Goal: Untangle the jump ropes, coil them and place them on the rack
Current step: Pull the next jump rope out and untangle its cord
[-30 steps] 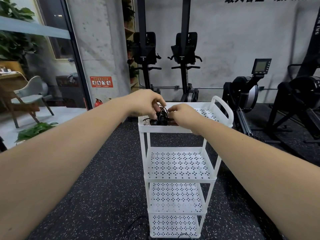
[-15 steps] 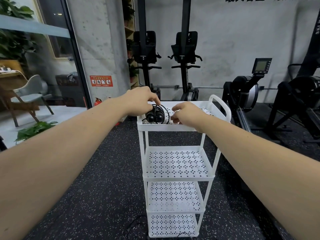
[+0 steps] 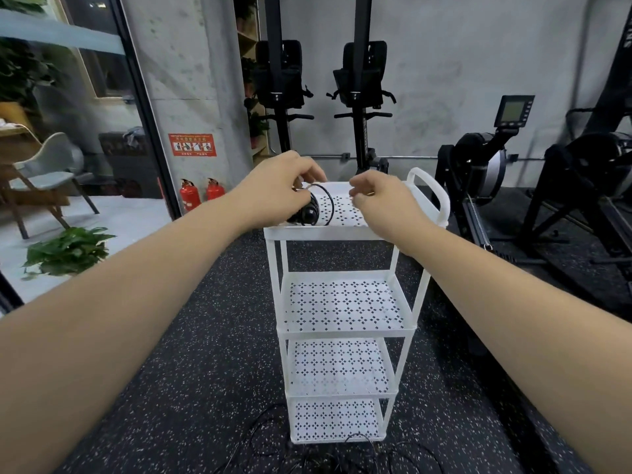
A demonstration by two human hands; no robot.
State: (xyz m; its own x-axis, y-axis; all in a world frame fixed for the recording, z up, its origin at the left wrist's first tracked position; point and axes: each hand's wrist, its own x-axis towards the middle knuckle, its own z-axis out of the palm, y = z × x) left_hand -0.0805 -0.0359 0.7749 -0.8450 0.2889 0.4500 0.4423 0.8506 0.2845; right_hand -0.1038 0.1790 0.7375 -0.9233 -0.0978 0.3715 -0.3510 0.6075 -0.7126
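A white four-tier rack (image 3: 342, 233) stands on the gym floor in front of me. A coiled black jump rope (image 3: 313, 211) with its black handles lies at the left end of the top shelf. My left hand (image 3: 278, 191) curls over the coil from the left and grips it. My right hand (image 3: 378, 200) hovers over the middle of the top shelf, a little right of the coil, with fingers loosely curled and nothing in them. More black jump rope (image 3: 307, 455) lies tangled on the floor at the rack's foot.
Rowing machines (image 3: 485, 179) stand to the right of the rack, and two upright machines (image 3: 359, 97) stand against the back wall. Left of these are two red fire extinguishers (image 3: 201, 196), a glass partition, a chair (image 3: 48, 169) and a potted plant (image 3: 68, 249).
The coil went from between both hands down onto the top shelf's left end. My right hand let go of it and drew away to the right; my left hand stays on it.
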